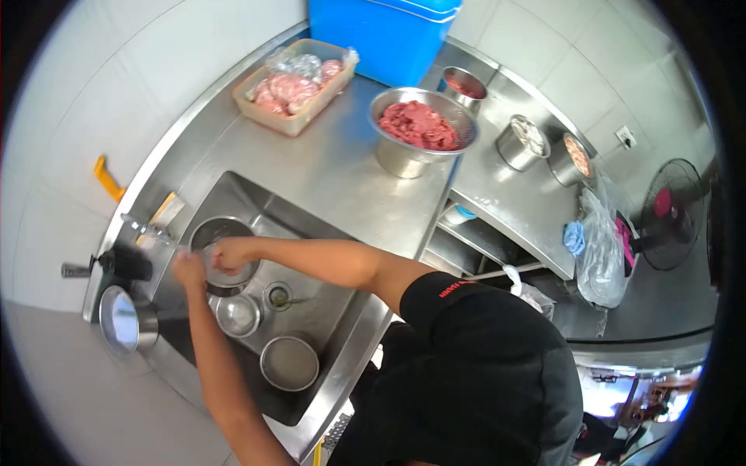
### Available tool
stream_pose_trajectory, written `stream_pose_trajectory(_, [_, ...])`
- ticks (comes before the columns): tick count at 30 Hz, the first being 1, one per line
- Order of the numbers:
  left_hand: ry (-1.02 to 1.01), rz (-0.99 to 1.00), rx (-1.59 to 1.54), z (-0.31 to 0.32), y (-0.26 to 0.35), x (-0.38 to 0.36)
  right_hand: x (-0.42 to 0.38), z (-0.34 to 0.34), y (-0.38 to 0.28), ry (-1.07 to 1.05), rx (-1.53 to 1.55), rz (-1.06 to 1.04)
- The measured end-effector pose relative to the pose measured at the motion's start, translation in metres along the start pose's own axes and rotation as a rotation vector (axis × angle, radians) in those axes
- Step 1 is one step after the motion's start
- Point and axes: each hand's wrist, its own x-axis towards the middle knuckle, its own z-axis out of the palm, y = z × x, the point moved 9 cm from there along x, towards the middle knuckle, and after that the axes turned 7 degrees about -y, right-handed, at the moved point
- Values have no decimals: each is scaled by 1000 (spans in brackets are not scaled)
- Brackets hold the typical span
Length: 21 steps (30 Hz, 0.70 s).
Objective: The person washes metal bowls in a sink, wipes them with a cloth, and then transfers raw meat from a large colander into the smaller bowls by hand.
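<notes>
My right hand (231,255) hangs over a round metal bowl (203,231) in the sink (326,268), its fingers curled closed. Just beside it, my left hand (189,270) is also closed and slightly blurred at the bowl's rim. Whatever the fingers hold, if anything, is too small or hidden to make out. Below the hands sits a smaller metal bowl (238,314), next to the drain (278,296) with a green scrap on it. A round metal pot (289,363) with cloudy contents stands in the sink's near corner.
A metal pot (128,318) and a black fixture (128,264) are at the sink's outer edge. On the counter stand a colander (404,155) of red meat, a plastic tub (291,124) of bagged meat and a blue cooler (381,39). A fan (672,213) is at the right.
</notes>
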Motion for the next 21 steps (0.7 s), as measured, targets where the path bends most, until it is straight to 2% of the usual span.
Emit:
stream_pose_trajectory(1, [48,72,-67,-11,16,-7,31,17,26,-153,-378,56])
stream_pose_trajectory(2, [98,147,-130,-25,25,-13,46,18,33,-169,-386,32])
stream_pose_trajectory(4, [80,162,76,1,-22,4,60,4,37,-234,-991,-61])
stream_pose_trajectory(5, [-56,175,76,2,-23,0,71,2,44,-255,-1293,-104])
stream_pose_trajectory(6, [-193,190,70,7,-16,-7,101,-20,51,-30,-970,-64])
stream_pose_trajectory(7, [-181,182,70,6,-17,-10,123,-40,58,178,-633,-22])
stream_pose_trajectory(9, [-188,138,-34,18,-28,-15,108,-20,-7,66,-898,12])
stream_pose_trajectory(11, [-95,27,-138,44,-55,-6,109,-12,8,451,-308,-23])
stream_pose_trajectory(12, [0,-68,-239,43,-72,0,76,-8,-3,523,287,10])
stream_pose_trajectory(13, [-13,-88,-248,28,-57,-7,48,9,-18,548,877,70])
stream_pose_trajectory(14, [-28,-121,-253,8,-44,-14,147,34,80,235,842,-147])
stream_pose_trajectory(15, [6,-73,-197,41,-71,6,111,44,55,110,760,-132])
stream_pose_trajectory(16, [-180,-84,-146,10,-41,-8,72,54,29,-13,669,-127])
stream_pose_trajectory(17, [-11,26,-228,13,-46,-3,-11,54,-19,-162,236,299])
stream_pose_trajectory(18, [-55,102,-187,12,-37,-2,26,60,42,-329,-620,25])
stream_pose_trajectory(19, [-85,138,-163,10,-32,-3,15,63,38,-440,-761,-99])
stream_pose_trajectory(20, [-123,185,-142,13,-24,-5,-2,48,26,-449,-745,106])
stream_pose_trajectory(21, [-145,193,-144,21,-23,-4,0,34,25,-468,-916,101])
